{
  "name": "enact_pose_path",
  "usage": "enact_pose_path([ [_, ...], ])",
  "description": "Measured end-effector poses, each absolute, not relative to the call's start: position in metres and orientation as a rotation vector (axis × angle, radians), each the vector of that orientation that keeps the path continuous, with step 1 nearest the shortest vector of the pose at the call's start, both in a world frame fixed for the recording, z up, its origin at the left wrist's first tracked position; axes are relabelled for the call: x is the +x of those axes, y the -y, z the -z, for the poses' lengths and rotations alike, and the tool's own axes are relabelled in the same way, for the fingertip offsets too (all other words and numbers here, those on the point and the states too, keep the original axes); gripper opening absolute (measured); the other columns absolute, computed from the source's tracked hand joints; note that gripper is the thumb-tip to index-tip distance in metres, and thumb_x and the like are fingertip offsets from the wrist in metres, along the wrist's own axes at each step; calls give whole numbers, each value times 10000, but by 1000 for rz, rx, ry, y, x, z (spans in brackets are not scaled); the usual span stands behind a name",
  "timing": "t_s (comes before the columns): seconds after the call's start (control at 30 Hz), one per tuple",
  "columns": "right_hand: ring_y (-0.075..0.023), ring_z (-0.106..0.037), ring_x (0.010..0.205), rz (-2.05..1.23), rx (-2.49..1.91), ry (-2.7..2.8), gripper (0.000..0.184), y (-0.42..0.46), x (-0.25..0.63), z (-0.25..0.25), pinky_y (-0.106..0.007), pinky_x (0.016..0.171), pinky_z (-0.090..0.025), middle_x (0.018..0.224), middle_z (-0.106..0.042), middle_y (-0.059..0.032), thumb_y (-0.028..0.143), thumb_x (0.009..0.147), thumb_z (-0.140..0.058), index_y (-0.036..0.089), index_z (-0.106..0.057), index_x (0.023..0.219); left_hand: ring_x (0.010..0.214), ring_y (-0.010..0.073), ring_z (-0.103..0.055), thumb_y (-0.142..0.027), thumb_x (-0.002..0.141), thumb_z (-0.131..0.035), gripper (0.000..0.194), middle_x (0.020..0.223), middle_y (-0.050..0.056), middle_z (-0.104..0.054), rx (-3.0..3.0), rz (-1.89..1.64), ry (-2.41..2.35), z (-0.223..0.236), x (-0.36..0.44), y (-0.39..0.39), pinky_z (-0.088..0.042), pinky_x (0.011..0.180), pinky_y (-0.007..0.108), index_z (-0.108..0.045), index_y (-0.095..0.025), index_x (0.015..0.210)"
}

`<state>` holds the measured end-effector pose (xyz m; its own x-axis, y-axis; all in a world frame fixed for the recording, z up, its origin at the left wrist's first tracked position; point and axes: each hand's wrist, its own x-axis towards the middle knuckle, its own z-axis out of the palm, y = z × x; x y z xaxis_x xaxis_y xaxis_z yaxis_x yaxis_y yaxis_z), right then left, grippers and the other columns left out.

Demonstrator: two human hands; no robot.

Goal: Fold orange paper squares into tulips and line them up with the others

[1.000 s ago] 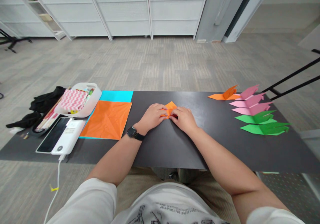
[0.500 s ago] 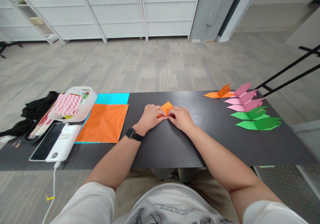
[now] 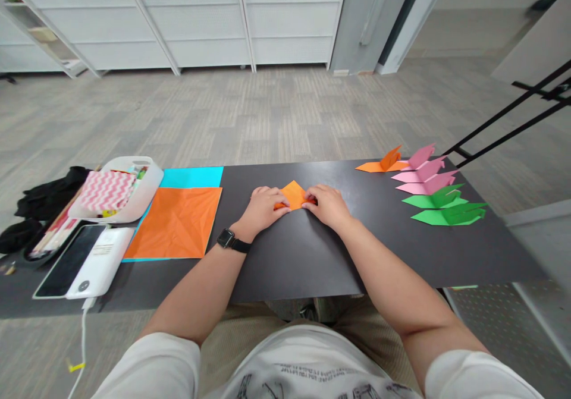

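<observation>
A small, flat piece of folded bright-orange paper point(image 3: 293, 193), diamond-shaped in outline, lies on a long, dark grey, smooth-topped table point(image 3: 294, 262), directly in front of the person; this folded piece is the landmark for all that follows. At its left corner, the left hand point(image 3: 266, 207) holds the paper between thumb and bent fingers, closed narrowly on the edge. At its right corner, the right hand point(image 3: 328, 206) does likewise, thumb and forefinger pinched close over the paper, the other fingers curled. The far corner of the folded piece shows bare between the two hands, pointing away from the person. A black, square-faced watch point(image 3: 225, 238) sits on the left wrist, to the left of the folded piece and nearer the person.

Left of the folded piece, beyond the left hand, a large creased square sheet of orange paper point(image 3: 176, 223) lies over a bright blue paper sheet point(image 3: 194, 177), whose far strip shows. Farther left stands a white, round-cornered plastic box point(image 3: 151, 185) holding a pink-and-white zigzag-patterned packet point(image 3: 107, 191). Also far left, but nearer the person, a white power bank point(image 3: 100, 262) lies alongside a dark-screened phone point(image 3: 71, 262).

Well to the right of the folded piece stands a row of folded paper birds: one orange bird point(image 3: 390, 160) farthest from the person, then three pink birds point(image 3: 428, 186), then two green birds point(image 3: 450, 214) nearest.
</observation>
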<state>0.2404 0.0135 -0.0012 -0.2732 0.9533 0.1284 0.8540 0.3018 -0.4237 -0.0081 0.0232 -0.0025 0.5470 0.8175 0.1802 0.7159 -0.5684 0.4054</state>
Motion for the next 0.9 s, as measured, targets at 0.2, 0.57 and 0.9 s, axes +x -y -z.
enact_pose_path([
  [0.2, -253, -679, 1055, -414, -1725, 2129, 244, -18, 255, 3, -368, 836, -422, 1107, -739, -46, 321, 888, -848, 260, -694, 1068, 1035, 229, -640, -385, 976, -740, 102, 1100, 4, -760, 2487, -518, -1257, 1, -8, -23, -389, 1060, 462, -802, -306, 961],
  [0.57, -257, -685, 1053, -454, -1867, 2062, 228, -23, 275, -8, -391, 883, -469, 1082, -750, -45, 331, 875, -841, 269, -757, 1078, 1039, 227, -633, -384, 980, -736, 111, 1101, 5, -762, 2478, -497, -1257, 1, -7, -24, -389, 1060, 451, -804, -297, 978],
  [0.9, -212, -665, 957, -472, -1568, 2104, 46, -22, 262, -4, -358, 871, -463, 996, -728, -27, 267, 935, -762, 254, -747, 976, 1023, 225, -640, -369, 994, -736, 113, 1089, 4, -765, 2495, -497, -1246, 0, -8, -24, -396, 1038, 440, -801, -281, 968],
])
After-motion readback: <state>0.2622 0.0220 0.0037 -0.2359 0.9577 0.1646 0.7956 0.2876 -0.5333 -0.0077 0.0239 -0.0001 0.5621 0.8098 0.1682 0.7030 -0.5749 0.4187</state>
